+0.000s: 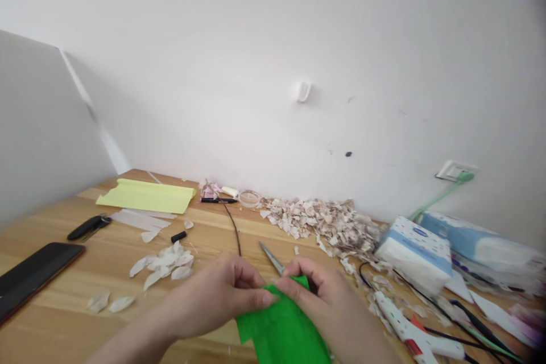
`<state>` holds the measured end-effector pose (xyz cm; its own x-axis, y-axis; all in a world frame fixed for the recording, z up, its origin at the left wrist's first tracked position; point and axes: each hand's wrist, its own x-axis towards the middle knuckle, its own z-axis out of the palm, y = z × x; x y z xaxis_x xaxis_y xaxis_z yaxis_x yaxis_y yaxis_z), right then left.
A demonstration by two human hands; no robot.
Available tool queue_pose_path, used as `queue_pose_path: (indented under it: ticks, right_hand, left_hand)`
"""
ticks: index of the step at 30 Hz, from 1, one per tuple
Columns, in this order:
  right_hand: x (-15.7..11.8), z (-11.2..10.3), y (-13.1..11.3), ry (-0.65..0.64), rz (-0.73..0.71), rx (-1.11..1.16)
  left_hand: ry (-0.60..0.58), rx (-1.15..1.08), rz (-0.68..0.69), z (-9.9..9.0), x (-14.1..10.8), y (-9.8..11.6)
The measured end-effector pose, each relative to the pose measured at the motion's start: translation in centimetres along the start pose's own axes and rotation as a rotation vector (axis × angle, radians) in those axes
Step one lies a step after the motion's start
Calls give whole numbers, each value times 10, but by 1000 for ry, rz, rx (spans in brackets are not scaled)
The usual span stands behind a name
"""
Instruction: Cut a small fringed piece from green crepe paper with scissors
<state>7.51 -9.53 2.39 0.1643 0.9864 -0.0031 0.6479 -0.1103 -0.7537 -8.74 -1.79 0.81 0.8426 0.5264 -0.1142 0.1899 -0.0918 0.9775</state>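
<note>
A sheet of bright green crepe-like paper (284, 333) is pinched along its upper edge between both hands. My left hand (213, 296) grips the edge with thumb and fingers. Close beside it, my right hand (328, 301) pinches the paper near its upper corner. Pointed metal scissors blades (271, 257) stick out just beyond the right fingers; their handles are hidden, and I cannot tell whether that hand also holds them. A thin dark stem (234, 222) runs across the table behind the left hand. White petals (166, 264) lie to the left.
A heap of pale petal scraps (328, 224) spreads along the wall. At right are a tissue pack (418, 253), a white glue gun (405, 324) and cables. Yellow paper (147, 195), a black cap (178, 236), a dark folding tool (89, 227) and a phone (38, 273) lie left.
</note>
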Motion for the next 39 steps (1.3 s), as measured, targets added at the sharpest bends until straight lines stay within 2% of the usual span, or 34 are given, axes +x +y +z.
queue_pose_path:
  ticks: [9,12,19,27,34,39]
  right_hand:
    - [1,-2,1,-20,-47,1]
    - [1,-1,3,-34,-42,31]
    - [1,1,4,-36,-28,78]
    - [3,-2,10,-124,-102,186]
    - [4,1,7,-62,-53,141]
    - [2,-1,8,-81,-71,61]
  left_hand:
    - [117,-96,-105,4,6,-2]
    - [160,-68,-116,4,6,-1]
    - [9,-125,11,3,1,1]
    - [115,-82,-31,3,1,3]
    - [14,-149,-56,3,2,2]
    - [146,-52,-48,8,5,0]
